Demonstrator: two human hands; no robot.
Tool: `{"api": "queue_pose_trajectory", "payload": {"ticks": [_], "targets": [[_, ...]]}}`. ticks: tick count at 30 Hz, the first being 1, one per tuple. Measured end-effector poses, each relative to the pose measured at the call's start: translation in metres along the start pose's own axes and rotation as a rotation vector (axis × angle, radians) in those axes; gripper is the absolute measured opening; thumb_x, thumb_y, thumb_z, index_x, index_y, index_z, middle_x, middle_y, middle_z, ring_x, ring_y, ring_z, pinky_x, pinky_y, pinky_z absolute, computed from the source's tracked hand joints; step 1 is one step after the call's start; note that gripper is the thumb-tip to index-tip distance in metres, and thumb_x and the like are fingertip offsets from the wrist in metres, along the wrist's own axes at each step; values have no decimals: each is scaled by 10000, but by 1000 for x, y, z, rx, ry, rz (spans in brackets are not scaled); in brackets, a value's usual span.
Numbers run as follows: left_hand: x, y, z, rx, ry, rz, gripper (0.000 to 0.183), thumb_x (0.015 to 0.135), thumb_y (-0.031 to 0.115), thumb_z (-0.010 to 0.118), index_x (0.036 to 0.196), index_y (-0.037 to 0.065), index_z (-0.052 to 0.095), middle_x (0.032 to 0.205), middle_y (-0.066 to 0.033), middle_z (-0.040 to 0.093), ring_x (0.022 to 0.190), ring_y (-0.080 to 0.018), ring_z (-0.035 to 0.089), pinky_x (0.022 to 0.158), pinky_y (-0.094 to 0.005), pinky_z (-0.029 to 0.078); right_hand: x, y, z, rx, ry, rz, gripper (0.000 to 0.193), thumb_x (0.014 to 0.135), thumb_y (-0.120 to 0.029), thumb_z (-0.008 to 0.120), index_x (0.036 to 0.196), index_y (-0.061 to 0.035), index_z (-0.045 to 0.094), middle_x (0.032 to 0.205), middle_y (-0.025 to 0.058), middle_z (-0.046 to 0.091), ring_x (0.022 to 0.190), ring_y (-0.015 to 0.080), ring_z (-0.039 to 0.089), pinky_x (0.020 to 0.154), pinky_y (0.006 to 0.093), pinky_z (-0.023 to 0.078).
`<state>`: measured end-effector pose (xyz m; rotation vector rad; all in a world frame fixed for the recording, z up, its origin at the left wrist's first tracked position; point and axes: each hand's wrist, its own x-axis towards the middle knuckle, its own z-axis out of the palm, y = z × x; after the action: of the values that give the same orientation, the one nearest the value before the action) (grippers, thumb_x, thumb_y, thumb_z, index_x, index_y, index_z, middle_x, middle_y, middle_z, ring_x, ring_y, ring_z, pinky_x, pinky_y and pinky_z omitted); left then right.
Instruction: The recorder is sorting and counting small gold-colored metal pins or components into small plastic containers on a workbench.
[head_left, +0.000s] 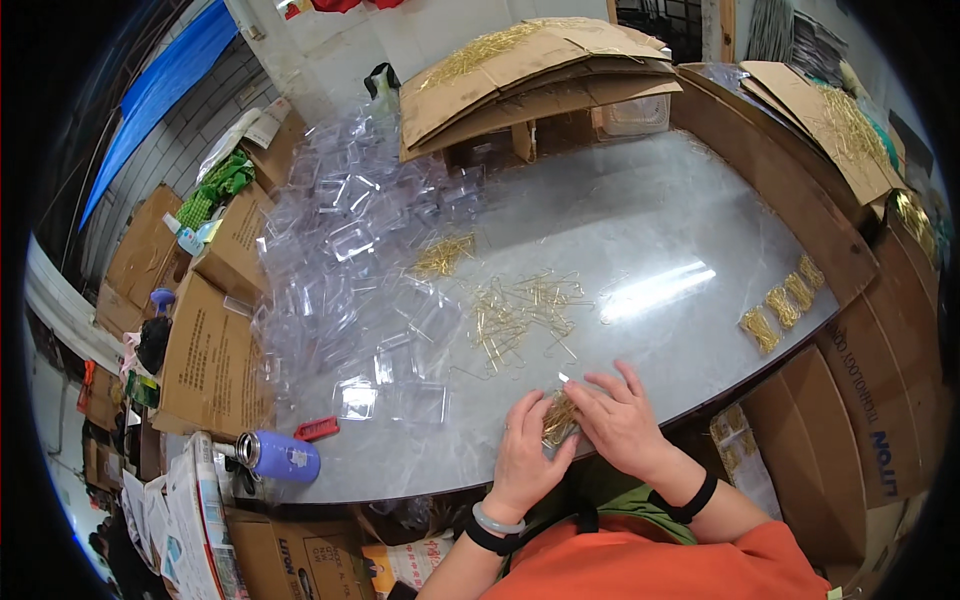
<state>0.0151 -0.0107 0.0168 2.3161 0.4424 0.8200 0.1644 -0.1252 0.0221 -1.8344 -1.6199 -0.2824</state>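
At the near edge of the grey table, my left hand (pixel 525 437) curls around the left side of a small bunch of gold wire hooks (pixel 559 418). My right hand (pixel 622 422) presses its thumb side against the same bunch, its other fingers raised and bent. A small white tip shows by the right fingertips; what it is I cannot make out. Just beyond both hands lies a loose spread of gold wire hooks (pixel 520 310). A denser heap of them (pixel 445 256) sits farther back, beside a large pile of clear plastic boxes (pixel 350 240).
Several gold bundles (pixel 785 307) line the table's right edge. A purple bottle (pixel 285 457) and a red tool (pixel 316 429) are at the front left. Stacked cardboard (pixel 540 75) covers the back; cardboard boxes (pixel 215 360) flank the left. A cardboard wall (pixel 780 190) borders the right.
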Motion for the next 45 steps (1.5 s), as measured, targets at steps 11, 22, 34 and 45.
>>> {"api": "queue_pose_trajectory", "payload": {"ticks": [11,22,34,45], "targets": [[-4,-3,-2,48,-18,16,594,802,151,817,1319,-10,572,1375,-254,510,1241,-424,552,1027,-464,491,7,-1,1,-5,-25,-25,401,875,-118,688,1270,-59,656,1154,83,714,1161,279,611,1051,518,406],[-7,2,5,276,4,104,528,787,159,793,1265,-6,641,1276,-213,511,1288,-441,458,1087,-511,419,-12,9,-3,254,-113,94,613,951,-251,680,1452,29,464,1501,238,485,1374,411,486,1181,576,308],[-16,-11,-5,-127,-51,29,1031,807,126,806,1577,-43,141,1452,-303,450,1326,-450,502,1114,-498,422,10,-6,-9,-46,-336,-101,810,883,-551,672,1492,-57,468,1630,189,314,1494,443,287,1202,622,229],[-14,-26,-10,-695,-42,-117,1078,802,-54,692,1632,32,11,1632,-257,230,1534,-368,275,1234,-471,283,9,-22,1,-22,-259,-25,820,807,-467,786,1434,-17,509,1505,170,485,1296,400,500,1106,518,377]]}}
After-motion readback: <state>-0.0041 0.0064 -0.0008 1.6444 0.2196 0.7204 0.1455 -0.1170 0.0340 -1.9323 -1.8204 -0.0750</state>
